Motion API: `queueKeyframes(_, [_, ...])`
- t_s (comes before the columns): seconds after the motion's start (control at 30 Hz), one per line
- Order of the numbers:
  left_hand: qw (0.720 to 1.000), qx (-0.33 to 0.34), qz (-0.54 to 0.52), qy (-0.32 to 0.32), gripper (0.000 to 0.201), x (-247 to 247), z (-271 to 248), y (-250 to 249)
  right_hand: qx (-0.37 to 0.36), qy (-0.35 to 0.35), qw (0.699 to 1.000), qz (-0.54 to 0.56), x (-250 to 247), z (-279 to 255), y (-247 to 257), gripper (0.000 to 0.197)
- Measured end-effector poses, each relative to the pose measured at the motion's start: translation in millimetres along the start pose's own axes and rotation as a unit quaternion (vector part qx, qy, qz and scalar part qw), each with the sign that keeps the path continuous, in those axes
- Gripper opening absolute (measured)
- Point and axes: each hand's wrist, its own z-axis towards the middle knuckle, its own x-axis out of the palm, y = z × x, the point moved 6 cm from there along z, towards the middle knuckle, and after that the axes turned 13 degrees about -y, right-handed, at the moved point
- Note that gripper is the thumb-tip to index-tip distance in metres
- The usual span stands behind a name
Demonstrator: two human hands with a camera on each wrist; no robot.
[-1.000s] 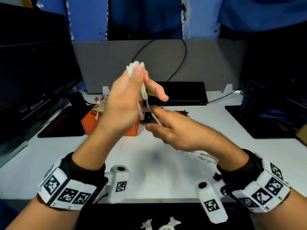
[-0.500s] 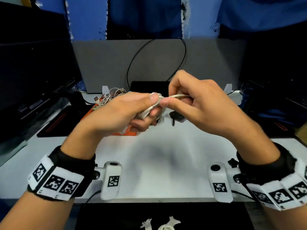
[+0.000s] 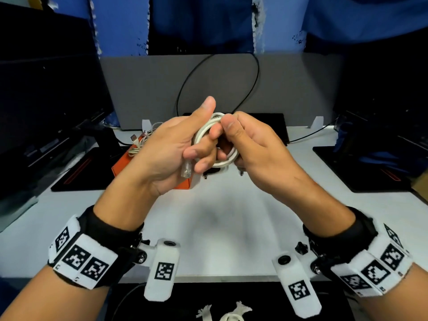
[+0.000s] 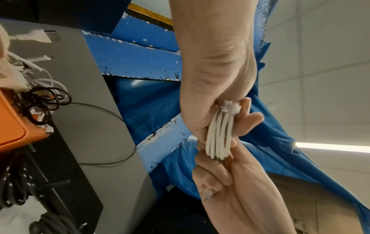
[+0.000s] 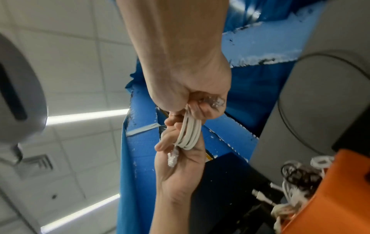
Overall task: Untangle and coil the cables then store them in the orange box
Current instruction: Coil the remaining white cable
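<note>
Left hand [image 3: 171, 149]: raised over the counter, palm turned inward; fingers curled through the white cable [image 3: 203, 135]; thumb stuck up, clear of the coil
Right hand [image 3: 252, 144]: facing the left, touching it; thumb and fingers pinching the far side of the same coil
White cable: wound into several loops, held in the air between both hands — strands lie side by side in the wrist views [image 4: 218, 139] [image 5: 190, 134]; one clear plug [image 3: 186, 169] hangs below the left fingers; a second plug shows at the right hand's palm [image 5: 215, 101]
Orange box [image 3: 148, 167]: on the counter behind the left hand, well below the coil; partly hidden by the wrist
Box contents: a tangle of pale cables [image 3: 141, 142] heaped at its far-left corner, spilling over the rim; black and white loops seen in the wrist views [image 4: 42, 104]
Counter [image 3: 231, 216]: white; dark mats [image 3: 361, 167] to either side
Black plug [image 3: 206, 174]: lying on the counter just beside the box, under the hands
Black cord [image 3: 185, 89]: arcs up the grey panel — behind everything
Monitor [image 3: 46, 100]: dark, at left
</note>
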Motion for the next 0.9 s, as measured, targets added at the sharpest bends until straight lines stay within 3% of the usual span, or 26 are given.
queueKeyframes(0.07, [0.998,0.021,0.026,-0.053,0.050,-2.3,0.5,-2.3,0.048,0.011,0.996,0.076,0.8,-0.7,0.4,0.036])
queueKeyframes(0.17, [0.986,0.066,0.095,-0.120,0.050,-12.0,4.2,-4.1,0.079,0.043,0.991,0.101,5.1,-3.1,3.8,0.039])
queueKeyframes(0.3, [0.973,0.097,0.177,-0.115,0.052,-16.4,7.1,-2.2,0.045,0.020,0.999,0.023,-0.1,-0.9,3.2,0.038])
queueKeyframes(0.37, [0.947,0.131,0.269,-0.116,0.053,-20.7,6.7,-5.4,0.011,0.001,0.997,-0.070,-5.0,0.9,1.8,0.037])
queueKeyframes(0.43, [0.902,0.171,0.377,-0.123,0.050,-26.5,6.4,-11.1,0.012,-0.005,0.992,-0.129,-9.1,2.4,0.8,0.037])
queueKeyframes(0.53, [0.853,0.174,0.475,-0.131,0.032,-37.1,5.9,-17.8,0.013,0.014,0.977,-0.213,-11.0,2.9,-0.1,0.037])
queueKeyframes(0.6, [0.854,0.152,0.482,-0.123,0.027,-39.0,3.2,-20.5,0.005,0.025,0.962,-0.273,-12.1,2.1,-2.0,0.036])
queueKeyframes(0.73, [0.893,0.093,0.432,-0.083,0.020,-35.1,-3.9,-20.2,-0.016,0.022,0.926,-0.378,-11.5,-1.1,0.6,0.035])
queueKeyframes(0.83, [0.882,0.094,0.454,-0.090,0.018,-39.2,-4.6,-25.0,-0.026,0.032,0.902,-0.429,-7.2,-3.8,3.9,0.032])
queueKeyframes(0.9, [0.909,0.084,0.394,-0.102,0.016,-39.7,-4.0,-24.9,-0.031,0.028,0.897,-0.439,-7.0,-3.7,5.5,0.033])
